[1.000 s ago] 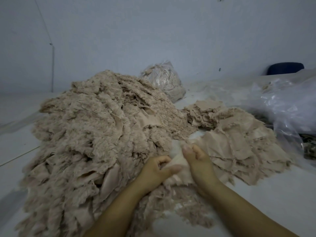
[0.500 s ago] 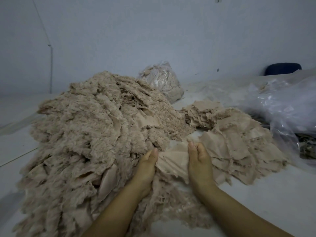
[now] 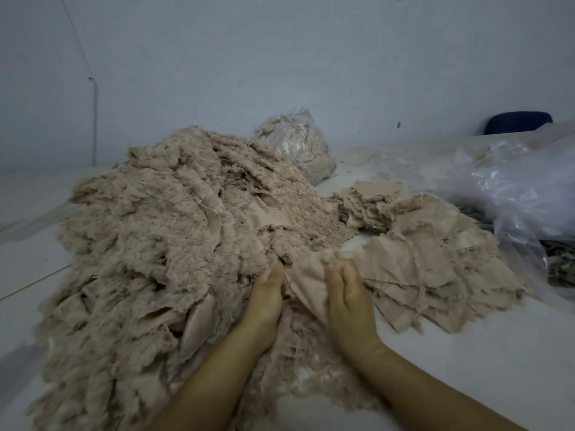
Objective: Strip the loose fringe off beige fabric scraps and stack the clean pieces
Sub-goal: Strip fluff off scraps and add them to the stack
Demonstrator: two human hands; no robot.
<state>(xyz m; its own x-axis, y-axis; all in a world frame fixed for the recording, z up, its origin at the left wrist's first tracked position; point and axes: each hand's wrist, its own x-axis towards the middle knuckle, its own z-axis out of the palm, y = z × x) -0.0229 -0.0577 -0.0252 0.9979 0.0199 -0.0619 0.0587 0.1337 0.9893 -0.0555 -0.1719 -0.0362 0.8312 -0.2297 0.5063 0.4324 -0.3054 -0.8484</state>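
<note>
A beige fabric scrap (image 3: 306,283) is stretched between my two hands at the near middle of the table. My left hand (image 3: 266,295) grips its left edge, its fingers tucked out of sight in the cloth. My right hand (image 3: 347,293) grips the right edge, fingers curled over a fuzzy bit at the top. A big heap of fringed beige scraps (image 3: 155,244) fills the left. A flatter stack of clean pieces (image 3: 435,262) lies just right of my hands. Loose fringe (image 3: 311,371) lies under my wrists.
A tied clear bag of beige material (image 3: 292,144) stands behind the heap by the wall. Crumpled clear plastic (image 3: 513,194) covers the far right, with a dark blue seat back (image 3: 516,121) behind it. Bare white table (image 3: 466,362) shows at the near right.
My hands moved apart from a tight pinch and spread the scrap between them. Since then my right fingers have curled over its top edge.
</note>
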